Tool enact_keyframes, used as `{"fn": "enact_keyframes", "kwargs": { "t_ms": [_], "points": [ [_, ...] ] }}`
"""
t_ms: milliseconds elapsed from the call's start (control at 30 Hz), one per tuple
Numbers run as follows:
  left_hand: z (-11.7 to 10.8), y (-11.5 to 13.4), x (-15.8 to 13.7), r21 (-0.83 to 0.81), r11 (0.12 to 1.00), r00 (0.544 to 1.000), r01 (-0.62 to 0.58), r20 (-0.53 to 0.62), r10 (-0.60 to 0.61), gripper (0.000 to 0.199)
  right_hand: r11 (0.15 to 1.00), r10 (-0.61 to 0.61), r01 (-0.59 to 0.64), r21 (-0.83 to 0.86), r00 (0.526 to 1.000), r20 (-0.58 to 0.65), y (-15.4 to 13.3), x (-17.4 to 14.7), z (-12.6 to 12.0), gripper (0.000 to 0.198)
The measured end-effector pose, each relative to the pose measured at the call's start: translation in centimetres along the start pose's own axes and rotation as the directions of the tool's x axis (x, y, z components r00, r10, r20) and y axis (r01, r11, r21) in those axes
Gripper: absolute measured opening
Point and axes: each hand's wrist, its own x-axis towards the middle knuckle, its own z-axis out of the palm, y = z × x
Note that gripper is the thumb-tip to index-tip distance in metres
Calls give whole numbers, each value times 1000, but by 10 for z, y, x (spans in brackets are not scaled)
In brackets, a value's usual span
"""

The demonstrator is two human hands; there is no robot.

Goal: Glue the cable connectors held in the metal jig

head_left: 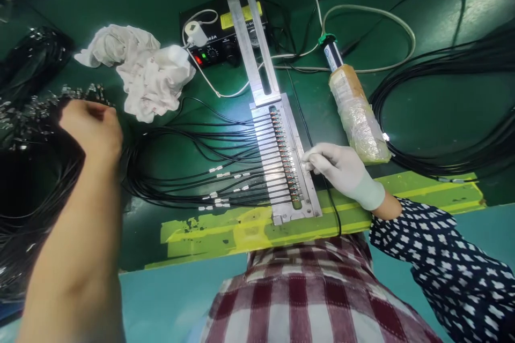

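Head view of cable ends arrayed in a metal fixture on a green surface (140, 5). The metal fixture (293, 134) lies at the middle, near the surface's front edge, its long slot running away from the person; the connector ends (285, 153) sit in a row along that slot, an arrangement that presumably holds them evenly apart and facing one way. Their black cables (139, 187) leave toward the left and gather in a loose coil, so that their bulk lies clear of the row; small white tags (221, 202) sit along several of them. A slotted metal bracket (245, 48) extends from the fixture's far end in front of a black control box (219, 37). The gloved right hand (341, 171) has its fingertips drawn together at the fixture's right edge, perhaps to steady it; nothing shows between them. The bare left hand (94, 128), blurred, is curled beside a pile of metal-tipped cable ends (44, 112); whether it pinches one cannot be told. A white cloth (153, 86) lies crumpled left of the box. To the right, a wrapped bundle (358, 112) carries a syringe-like barrel (332, 56), the wrapping possibly serving as padding, with another cable coil (386, 144) beyond.
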Motion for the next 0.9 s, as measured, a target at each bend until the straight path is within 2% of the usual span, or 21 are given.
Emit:
{"fn": "enact_keyframes", "kwargs": {
  "t_ms": [67,100,133,167,200,233,300,333,400,467,600,700,767,867,900],
  "points": [
    [-1,15,-48,-71,987,989,-144,16,146,19,1000,3,-3,9,1000,-5,-1,0,0,28],
    [1,25,-76,-148,962,967,-229,82,242,18,1000,7,-7,16,1000,-7,-1,0,0,29],
    [4,36,-106,-217,925,926,-313,146,348,17,1000,12,-12,22,1000,-6,-2,1,0,29],
    [9,47,-135,-268,870,855,-415,213,473,19,999,18,-18,28,1000,-3,-2,1,0,29],
    [15,58,-162,-304,801,745,-516,303,595,23,999,24,-24,32,1000,2,-3,1,0,29],
    [21,67,-186,-344,760,676,-551,350,648,24,999,30,-30,34,1000,7,-3,1,0,29],
    [33,80,-221,-377,694,581,-614,378,720,30,999,44,-44,31,999,12,-3,1,0,29],
    [39,83,-232,-367,661,548,-654,372,749,37,998,50,-50,29,999,10,-3,1,0,29],
    [47,85,-244,-328,606,504,-725,347,791,56,998,61,-61,30,998,0,-3,1,0,29],
    [51,83,-247,-308,575,485,-758,323,813,69,998,62,-62,32,998,-5,-2,1,0,29],
    [53,78,-250,-303,514,429,-803,304,850,77,999,31,-31,11,1000,3,-1,1,1,26],
    [53,77,-255,-221,454,385,-863,294,875,81,1000,10,-10,-7,1000,18,-11,-2,0,23],
    [53,79,-256,-170,412,355,-895,287,890,84,998,-47,47,-28,999,-1,-22,-3,-7,19],
    [52,85,-254,-162,380,324,-911,291,900,86,961,-210,181,-210,970,-122,-39,2,-29,17],
    [52,88,-252,-169,378,319,-910,295,901,85,931,-238,177,-319,957,-165,-42,7,-39,19]
  ]
}}
